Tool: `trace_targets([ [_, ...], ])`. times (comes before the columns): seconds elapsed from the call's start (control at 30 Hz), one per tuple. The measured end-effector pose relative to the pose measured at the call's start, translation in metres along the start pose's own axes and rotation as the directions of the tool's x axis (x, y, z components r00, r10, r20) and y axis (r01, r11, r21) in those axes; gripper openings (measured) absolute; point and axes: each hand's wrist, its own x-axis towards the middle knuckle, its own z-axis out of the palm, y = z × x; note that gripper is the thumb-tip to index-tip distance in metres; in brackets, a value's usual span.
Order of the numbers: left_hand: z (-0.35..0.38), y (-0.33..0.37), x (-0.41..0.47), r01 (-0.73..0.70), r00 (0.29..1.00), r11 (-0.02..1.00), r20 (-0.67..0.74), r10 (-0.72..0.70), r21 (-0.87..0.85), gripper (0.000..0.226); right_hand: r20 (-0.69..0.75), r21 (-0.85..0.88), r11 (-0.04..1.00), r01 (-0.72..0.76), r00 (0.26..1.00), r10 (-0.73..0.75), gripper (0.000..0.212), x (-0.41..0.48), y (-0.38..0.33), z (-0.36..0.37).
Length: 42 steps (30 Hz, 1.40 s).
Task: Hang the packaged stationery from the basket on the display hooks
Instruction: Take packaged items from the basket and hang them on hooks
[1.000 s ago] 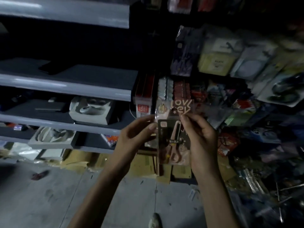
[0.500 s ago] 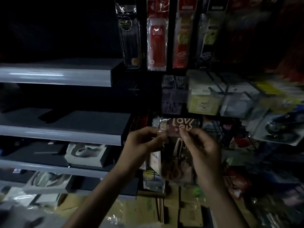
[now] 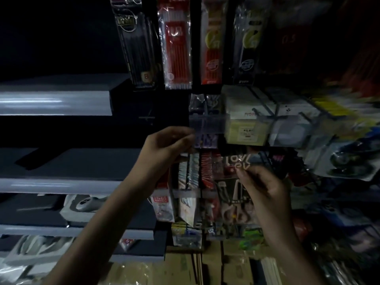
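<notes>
Nearest to the camera, two bare forearms enter the view from 6 o'clock. The right hand [image 3: 265,188], at about 4 o'clock from the middle of the view, has its grip closed on a clear scissors pack [image 3: 230,202]. The thumb and fingertips pinch it just under the header with the word "love", and the pack hangs down at 7 o'clock of this hand, in front of other hanging goods. The left hand [image 3: 166,149] is at 10 o'clock of the pack and apart from it. Its fingers are curled beside a clear label strip [image 3: 207,124], but it is too dark there to tell if this grip holds anything. Farther back, at 12 o'clock, long pen packs hang, one red [image 3: 177,48] and one black [image 3: 136,44]. At 2 o'clock a pale box [image 3: 244,130] hangs among wire hooks [image 3: 262,114]. At 9 o'clock there are grey shelves [image 3: 55,102].
</notes>
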Motion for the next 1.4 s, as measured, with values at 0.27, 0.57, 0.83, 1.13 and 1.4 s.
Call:
trace_targets([
  [0.27,-0.012,0.012,0.000,-0.140,0.982,0.975,0.105,0.160,-0.175,0.032,-0.011,0.030,1.000,-0.002,1.000,0.002,0.009,0.021,0.004,0.029],
  [0.57,-0.008,0.013,0.001,-0.212,0.961,0.976,0.174,0.217,-0.050,0.044,-0.076,0.206,0.978,-0.032,0.996,0.048,0.010,0.043,-0.001,0.054],
  [0.83,-0.005,0.011,-0.001,-0.249,0.956,0.967,0.176,0.235,0.058,0.049,-0.138,0.220,0.975,0.039,0.990,-0.009,0.016,0.062,-0.006,0.067],
  [1.13,-0.003,0.004,-0.003,-0.237,0.954,0.971,0.187,0.236,-0.014,0.052,-0.137,0.233,0.971,0.058,0.990,-0.026,0.017,0.073,-0.009,0.075],
  [1.4,-0.002,0.004,-0.004,-0.253,0.951,0.967,0.174,0.256,-0.041,0.051,-0.147,0.228,0.971,0.069,0.989,-0.036,0.013,0.080,-0.004,0.084],
])
